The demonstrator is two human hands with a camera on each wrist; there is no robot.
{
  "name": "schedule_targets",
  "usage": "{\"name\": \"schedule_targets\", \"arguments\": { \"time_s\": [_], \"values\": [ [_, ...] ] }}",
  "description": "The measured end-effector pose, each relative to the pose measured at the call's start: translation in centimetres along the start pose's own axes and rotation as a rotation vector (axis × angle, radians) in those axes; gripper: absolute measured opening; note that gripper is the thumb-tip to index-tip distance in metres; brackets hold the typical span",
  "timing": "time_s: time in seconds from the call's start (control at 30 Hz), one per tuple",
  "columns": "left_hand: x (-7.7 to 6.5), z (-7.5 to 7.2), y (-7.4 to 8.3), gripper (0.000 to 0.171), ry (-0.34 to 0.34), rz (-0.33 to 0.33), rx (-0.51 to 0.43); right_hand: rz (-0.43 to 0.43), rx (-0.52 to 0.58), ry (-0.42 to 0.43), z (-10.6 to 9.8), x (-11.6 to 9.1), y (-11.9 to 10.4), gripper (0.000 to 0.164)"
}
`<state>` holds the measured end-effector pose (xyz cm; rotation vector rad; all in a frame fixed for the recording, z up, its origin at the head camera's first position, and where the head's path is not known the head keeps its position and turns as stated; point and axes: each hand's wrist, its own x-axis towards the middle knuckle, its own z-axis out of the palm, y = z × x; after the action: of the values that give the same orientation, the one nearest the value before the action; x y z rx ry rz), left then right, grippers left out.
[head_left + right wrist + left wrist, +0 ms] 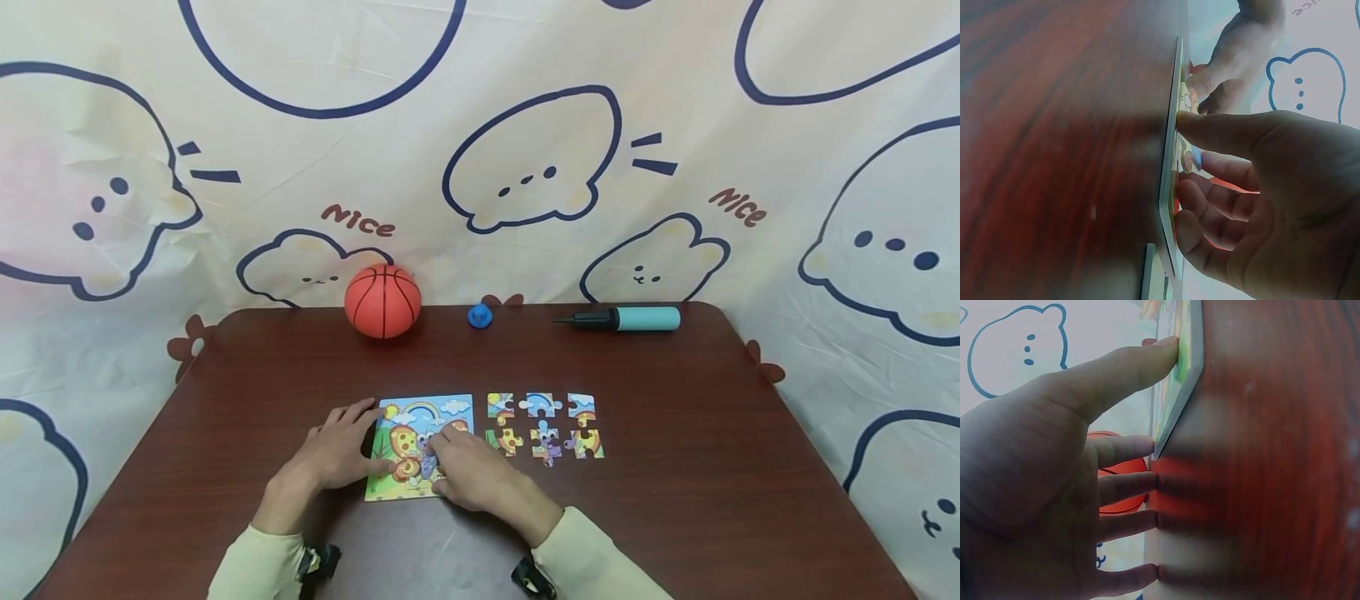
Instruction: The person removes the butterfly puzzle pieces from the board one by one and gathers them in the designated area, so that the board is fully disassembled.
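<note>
A puzzle board (453, 408) with a rainbow and cartoon animals lies on the brown table. My left hand (337, 450) steadies its left side: the thumb rests on the picture, the index fingertip is at the corner, and the other fingers (1129, 525) reach straight to the tabletop. Over the board's right half, my right hand (476, 471) has its fingers curled. Between them, a small puzzle piece (1189, 161) with tan and blue on it stands tilted up from the board, at the index fingertip. The right thumb (1210, 130) lies along the board's near edge.
Several loose puzzle pieces (541, 405) lie in two rows just right of the board. Along the table's back edge are a small orange basketball (383, 302), a blue round object (480, 316) and a teal and black hand pump (647, 318). A printed cloth (525, 267) hangs behind.
</note>
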<state>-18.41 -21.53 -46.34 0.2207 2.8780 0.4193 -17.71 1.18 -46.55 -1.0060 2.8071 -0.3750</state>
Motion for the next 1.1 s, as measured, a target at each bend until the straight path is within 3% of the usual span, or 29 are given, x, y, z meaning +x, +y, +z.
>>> {"name": "schedule_targets", "arguments": {
  "time_s": [0.43, 0.63, 0.97, 1.1],
  "values": [
    [0.0, 0.1, 0.1, 0.093, -0.013, -0.019, 0.007, -0.016, 0.090, 0.006, 0.0, 0.0, 0.2, 0.038],
    [0.0, 0.1, 0.2, 0.093, -0.006, -0.013, 0.005, -0.006, 0.085, 0.052, -0.3, -0.2, 0.4, 0.040],
    [0.1, 0.0, 0.3, 0.093, -0.006, -0.014, 0.005, -0.015, 0.101, 0.100, -1.3, -1.6, 2.4, 0.039],
    [0.1, 0.1, 0.2, 0.093, -0.009, -0.017, 0.003, -0.014, 0.079, 0.080, -1.6, -2.4, 3.4, 0.037]
  ]
}}
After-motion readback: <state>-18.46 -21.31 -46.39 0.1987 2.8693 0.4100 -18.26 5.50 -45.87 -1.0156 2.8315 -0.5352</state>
